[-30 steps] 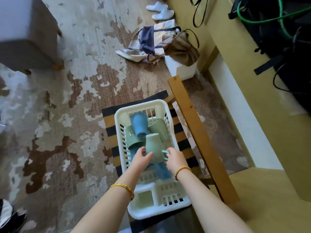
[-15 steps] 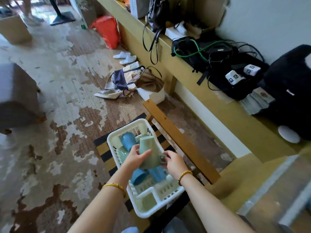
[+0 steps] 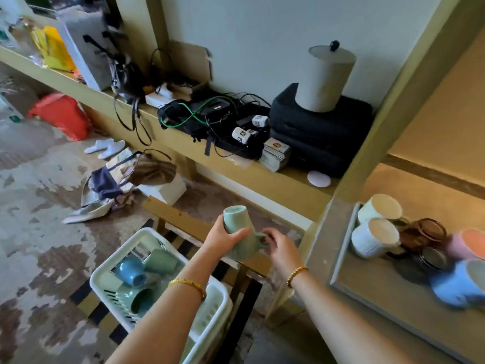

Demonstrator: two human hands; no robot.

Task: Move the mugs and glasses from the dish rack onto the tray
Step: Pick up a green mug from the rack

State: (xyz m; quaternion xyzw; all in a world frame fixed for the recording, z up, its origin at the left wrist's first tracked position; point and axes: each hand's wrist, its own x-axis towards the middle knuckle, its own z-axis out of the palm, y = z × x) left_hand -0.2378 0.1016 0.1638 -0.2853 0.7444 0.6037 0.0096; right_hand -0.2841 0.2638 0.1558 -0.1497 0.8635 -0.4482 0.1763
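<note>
A pale green mug [image 3: 239,227] is upside down in the air, above and to the right of the white dish rack [image 3: 110,261]. My left hand [image 3: 223,233] wraps its body and my right hand [image 3: 279,244] pinches its handle. Still lying in the rack are a blue mug [image 3: 130,270], a green mug [image 3: 161,261] and another green one [image 3: 139,298]. At the right the grey tray [image 3: 341,258] on the table holds two white mugs [image 3: 372,237], brown glasses [image 3: 422,235], a pink mug [image 3: 467,244] and a light blue mug [image 3: 459,285].
The rack rests on a striped chair seat with a wooden back rail [image 3: 183,222]. A long wooden shelf [image 3: 262,174] behind carries cables, black cases and a grey canister [image 3: 325,77]. Bags [image 3: 123,177], slippers [image 3: 105,148] and a red bag [image 3: 61,114] lie on the floor.
Both hands have lifted the pale green mug out of the rack and carried it up and to the right. My view has swung right, bringing the tray into sight.
</note>
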